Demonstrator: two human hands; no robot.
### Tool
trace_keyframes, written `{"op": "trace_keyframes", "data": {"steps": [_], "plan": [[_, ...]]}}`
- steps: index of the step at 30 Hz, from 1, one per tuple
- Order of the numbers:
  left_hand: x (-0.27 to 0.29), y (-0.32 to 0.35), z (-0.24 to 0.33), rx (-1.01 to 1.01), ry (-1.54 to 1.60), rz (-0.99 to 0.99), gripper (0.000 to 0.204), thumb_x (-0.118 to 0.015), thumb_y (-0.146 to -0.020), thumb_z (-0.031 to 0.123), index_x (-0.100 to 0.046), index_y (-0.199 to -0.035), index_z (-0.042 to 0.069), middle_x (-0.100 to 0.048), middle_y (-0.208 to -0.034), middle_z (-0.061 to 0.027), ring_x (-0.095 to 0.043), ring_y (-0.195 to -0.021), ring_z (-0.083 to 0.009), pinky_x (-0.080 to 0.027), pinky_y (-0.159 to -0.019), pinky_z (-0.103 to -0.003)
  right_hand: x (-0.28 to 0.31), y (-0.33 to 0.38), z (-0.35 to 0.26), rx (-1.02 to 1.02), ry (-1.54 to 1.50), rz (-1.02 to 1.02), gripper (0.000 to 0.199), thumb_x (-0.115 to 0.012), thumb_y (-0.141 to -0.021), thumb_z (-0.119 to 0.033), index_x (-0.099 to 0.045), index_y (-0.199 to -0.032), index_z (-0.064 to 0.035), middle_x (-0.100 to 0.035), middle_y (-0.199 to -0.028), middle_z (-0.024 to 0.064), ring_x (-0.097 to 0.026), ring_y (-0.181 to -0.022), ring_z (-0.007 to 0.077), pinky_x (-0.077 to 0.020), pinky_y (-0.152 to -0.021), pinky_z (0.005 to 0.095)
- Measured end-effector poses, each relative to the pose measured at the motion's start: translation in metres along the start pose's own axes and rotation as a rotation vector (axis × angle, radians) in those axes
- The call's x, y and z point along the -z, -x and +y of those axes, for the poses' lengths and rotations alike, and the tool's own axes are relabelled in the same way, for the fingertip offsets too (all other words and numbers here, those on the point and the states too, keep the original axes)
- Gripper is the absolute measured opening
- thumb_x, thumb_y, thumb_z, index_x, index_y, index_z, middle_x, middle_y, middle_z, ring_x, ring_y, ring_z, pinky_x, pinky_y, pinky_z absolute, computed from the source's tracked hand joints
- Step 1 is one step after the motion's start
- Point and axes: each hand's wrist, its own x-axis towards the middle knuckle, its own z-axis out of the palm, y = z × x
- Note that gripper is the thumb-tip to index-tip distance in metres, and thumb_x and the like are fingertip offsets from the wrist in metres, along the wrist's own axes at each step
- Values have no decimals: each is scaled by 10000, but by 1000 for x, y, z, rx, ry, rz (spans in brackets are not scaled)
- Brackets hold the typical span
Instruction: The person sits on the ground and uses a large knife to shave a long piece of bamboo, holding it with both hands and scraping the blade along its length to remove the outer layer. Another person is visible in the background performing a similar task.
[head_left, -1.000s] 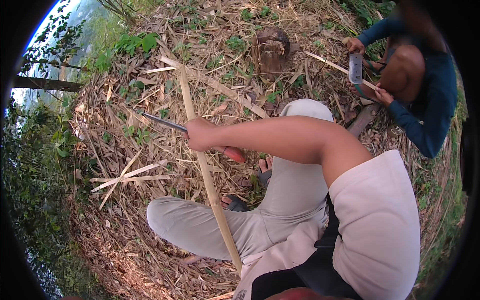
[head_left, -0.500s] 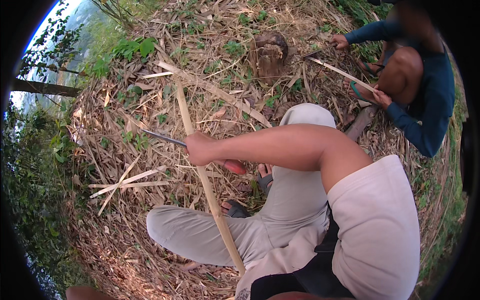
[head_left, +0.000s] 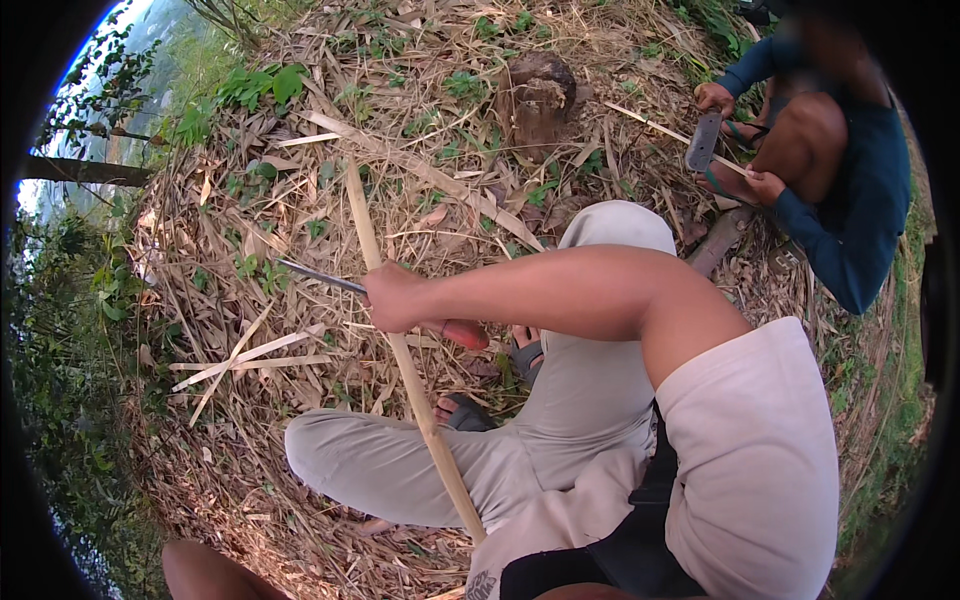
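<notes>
My right hand (head_left: 392,298) is closed round a knife (head_left: 325,277); its grey blade points left and the red end of its handle (head_left: 462,333) sticks out behind the fist. Under that fist, touching or nearly so, runs a long pale bamboo strip (head_left: 425,415). It slopes from the leaf litter across my grey trouser leg (head_left: 360,465) to my lap. My left hand is out of sight; only a bare piece of arm (head_left: 215,572) shows at the lower left edge.
Several split strips (head_left: 245,362) lie crossed on the dry leaves at left, and a longer flat piece (head_left: 425,177) lies ahead. A tree stump (head_left: 538,108) stands at the far middle. At right a crouching co-worker (head_left: 850,220) holds a broad blade (head_left: 703,142) against a thin strip (head_left: 645,121).
My right hand and the knife have barely moved. More bare arm shows at the lower left. The co-worker's blade has come from the strip's far end back toward their body.
</notes>
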Motion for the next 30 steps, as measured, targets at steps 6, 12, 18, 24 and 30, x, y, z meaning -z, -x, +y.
{"op": "trace_keyframes", "data": {"steps": [6, 12, 18, 24, 30], "plan": [[16, 30, 13, -5, 153, 97, 383, -443, -1053, 293, -598, -874, -8, -595, -625, -68, -517, -456, -141, -411, -391, -240, 9, -2, 9, -14, -69, 73, 247, -660, -718, -50, -695, -960, -11, -701, -937, 204, -702, -908, 321, -559, -839, 389], [-13, 188, -9, 1118, -138, 1015, 596, -424, -1013, 583, -554, -794, 45, -479, -622, -22, -497, -574, -108, -363, -515, -240, 42, 9, -6, 47, -104, 190, 244, -704, -759, -160, -704, -977, -51, -706, -900, 176, -707, -876, 295, -557, -821, 387], [-50, 210, -101, 1461, 508, 1462, 528, -305, -1066, 504, -521, -1177, 35, -569, -774, -48, -598, -706, -176, -505, -669, -309, 108, 30, -36, -41, -348, 247, 285, -651, -855, -104, -682, -1134, -58, -591, -680, 23, -563, -513, 97, -485, -471, 269], [-42, 224, -98, 1069, 958, 1491, 344, -382, -1077, 364, -499, -1186, 59, -459, -678, 3, -381, -411, -63, -319, -364, -190, 127, 24, -55, -18, -513, 372, 292, -606, -952, -128, -682, -1232, -95, -570, -721, -16, -549, -543, 57, -446, -442, 230], [-27, 246, -81, 733, 847, 1638, 441, -304, -1085, 407, -505, -1177, 25, -488, -758, -12, -374, -415, -51, -311, -344, -180, 118, 32, -64, 170, -396, 453, 308, -610, -972, -186, -674, -1263, -103, -586, -678, -7, -567, -533, 67, -435, -444, 229]]}}
